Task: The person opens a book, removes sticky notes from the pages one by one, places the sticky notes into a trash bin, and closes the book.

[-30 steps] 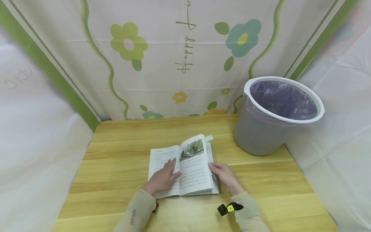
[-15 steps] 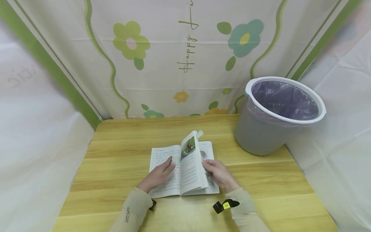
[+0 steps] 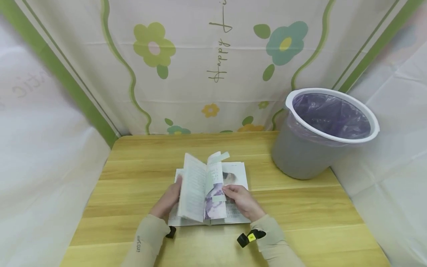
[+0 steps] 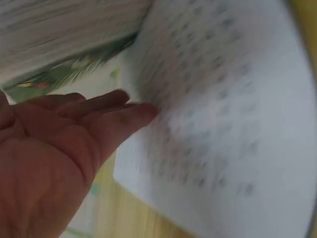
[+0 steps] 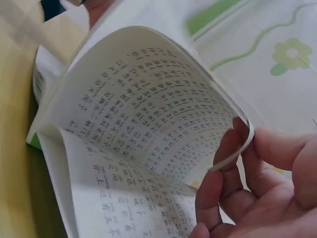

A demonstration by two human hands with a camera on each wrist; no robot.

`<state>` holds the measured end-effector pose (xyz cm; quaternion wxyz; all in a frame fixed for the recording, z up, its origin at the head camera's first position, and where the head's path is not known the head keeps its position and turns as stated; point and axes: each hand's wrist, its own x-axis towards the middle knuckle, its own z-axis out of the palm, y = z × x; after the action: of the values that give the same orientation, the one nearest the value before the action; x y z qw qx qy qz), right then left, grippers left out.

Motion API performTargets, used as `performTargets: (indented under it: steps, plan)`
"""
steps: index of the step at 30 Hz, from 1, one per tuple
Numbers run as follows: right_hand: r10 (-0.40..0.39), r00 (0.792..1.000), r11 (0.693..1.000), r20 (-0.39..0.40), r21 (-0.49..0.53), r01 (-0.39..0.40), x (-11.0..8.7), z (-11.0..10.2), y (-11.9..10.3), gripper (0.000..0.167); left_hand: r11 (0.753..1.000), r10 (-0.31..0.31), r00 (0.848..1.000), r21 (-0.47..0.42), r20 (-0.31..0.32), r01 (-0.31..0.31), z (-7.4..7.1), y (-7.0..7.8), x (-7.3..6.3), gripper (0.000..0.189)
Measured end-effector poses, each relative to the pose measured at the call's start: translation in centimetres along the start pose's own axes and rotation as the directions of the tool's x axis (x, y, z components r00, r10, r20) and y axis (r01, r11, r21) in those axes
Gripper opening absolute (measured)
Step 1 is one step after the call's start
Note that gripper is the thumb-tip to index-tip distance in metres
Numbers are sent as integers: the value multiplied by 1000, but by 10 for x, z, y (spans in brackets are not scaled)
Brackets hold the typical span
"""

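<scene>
An open book (image 3: 193, 189) with printed text lies on the wooden table, several of its pages standing up near the spine. Pale green paper strips (image 3: 220, 157) stick to a raised page that bears a purple picture. My right hand (image 3: 243, 200) pinches the outer edge of raised pages between thumb and fingers; in the right wrist view those pages (image 5: 163, 114) bow in a curve. On the left side, my left hand (image 3: 170, 197) is beside the standing pages, partly hidden by them. Its fingers (image 4: 111, 121) extend fairly straight against the paper in the left wrist view.
A grey bin (image 3: 297, 155) with a white rim and purple liner stands at the table's back right. Behind the wooden table (image 3: 140, 155) hangs a flower-print curtain (image 3: 186, 74), with white cloth at both sides.
My right hand has moved left with the pages it pinches. A bundle of pages has swung over leftward, and the purple picture shows. My left hand has slid left off the page.
</scene>
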<state>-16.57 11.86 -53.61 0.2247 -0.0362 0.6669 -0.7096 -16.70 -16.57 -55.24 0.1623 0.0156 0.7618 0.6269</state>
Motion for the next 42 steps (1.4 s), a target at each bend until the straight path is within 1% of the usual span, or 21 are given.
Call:
performTargets:
  steps: [2,5,6,7,8,12,13,14,15,17,20,22,23,25,29,31,34,35,38,40,42]
  plan:
    - [8,998,999,-58,-43,-11,0,2,0,30,998,-66,996,-23,-59,65,-11,-1,-3,79]
    - [2,989,992,-151,-126,-22,-2,2,0,28,992,-118,987,35,-105,123,-24,-2,-7,72]
    - [-5,984,988,-179,-155,-24,-3,0,0,27,990,-122,986,63,-113,130,-27,-2,-8,70]
    - [-13,979,984,-206,-179,-25,-4,-1,0,25,988,-129,985,75,-114,138,-28,1,-11,67]
    - [-17,973,978,-228,-207,-31,-5,-4,1,25,987,-127,985,79,-113,136,-29,1,-11,67]
    - [-19,960,959,-279,-277,-62,-8,-18,3,24,978,-135,981,140,-137,155,-29,-1,-12,66]
    - [-20,958,954,-285,-291,-67,-10,-22,3,24,971,-141,979,172,-144,165,-27,0,-11,67]
    - [-21,957,949,-289,-306,-72,-11,-26,5,25,961,-138,979,218,-148,168,-27,-3,-9,69]
    - [-25,957,946,-288,-316,-71,-12,-30,5,24,948,-133,979,270,-153,171,-25,-2,-9,70]
    - [-36,958,943,-284,-328,-62,-14,-36,7,24,904,-112,981,394,-157,166,-20,3,-9,71]
    - [-39,959,937,-281,-343,-62,-15,-43,12,22,817,-40,988,564,-152,120,-7,10,-9,72]
    - [-35,957,929,-288,-362,-75,-16,-47,16,21,750,13,991,656,-130,76,7,14,-9,73]
    - [-32,956,923,-292,-375,-84,-16,-49,18,20,730,38,993,682,-111,48,15,15,-9,73]
    - [-28,954,905,-300,-412,-103,-17,-51,21,20,707,54,997,708,-54,0,33,16,-10,75]
    - [-20,956,825,-293,-545,-150,-19,-56,23,24,647,57,996,757,76,-94,69,11,-9,81]
    - [-27,958,764,-286,-623,-165,-19,-58,23,26,602,53,993,790,106,-117,83,8,-7,83]
    - [-30,954,690,-297,-697,-195,-20,-62,23,29,533,72,992,837,105,-127,97,3,-5,85]
    - [-36,952,670,-306,-714,-204,-21,-63,23,29,515,76,992,848,100,-125,101,2,-5,85]
    - [-66,938,609,-342,-758,-234,-23,-67,24,25,451,84,992,885,90,-118,110,0,-3,86]
    - [-110,926,561,-360,-792,-241,-24,-68,24,16,400,82,993,909,89,-115,115,0,-2,85]
    - [-179,914,510,-365,-828,-231,-26,-68,23,8,348,84,993,931,88,-112,119,1,-1,84]
